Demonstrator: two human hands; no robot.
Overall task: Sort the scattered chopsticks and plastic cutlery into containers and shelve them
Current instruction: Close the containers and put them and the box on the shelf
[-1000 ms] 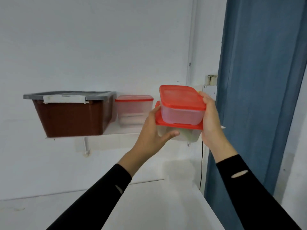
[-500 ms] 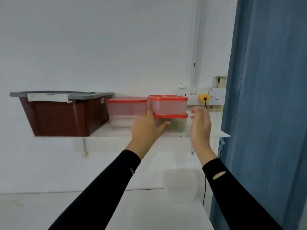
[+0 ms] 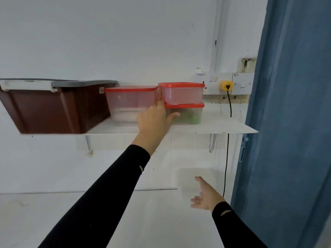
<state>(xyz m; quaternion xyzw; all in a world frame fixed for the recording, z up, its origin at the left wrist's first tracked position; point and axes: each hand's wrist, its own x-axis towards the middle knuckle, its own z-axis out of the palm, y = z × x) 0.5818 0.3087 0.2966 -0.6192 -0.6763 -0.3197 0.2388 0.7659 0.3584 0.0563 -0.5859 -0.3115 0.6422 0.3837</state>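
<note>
Two red-lidded clear containers stand stacked on the white wall shelf (image 3: 223,128): the upper container (image 3: 182,93) on the lower container (image 3: 189,114), which shows green pieces inside. A third, larger red-lidded container (image 3: 129,102) stands to their left. My left hand (image 3: 154,120) reaches up with straight fingers, touching the left side of the stack between it and the larger container. My right hand (image 3: 204,196) hangs low in front of the wall, fingers relaxed, holding nothing.
A brown bin with a grey lid (image 3: 52,106) fills the shelf's left end. Wall sockets with a yellow plug (image 3: 226,85) and a black cable sit behind the shelf's right end. A blue curtain (image 3: 293,122) hangs at right. A white counter (image 3: 53,215) lies below.
The stacked pair went from my hands onto the shelf. My right hand let go and dropped down to counter level; my left hand stays against the stack.
</note>
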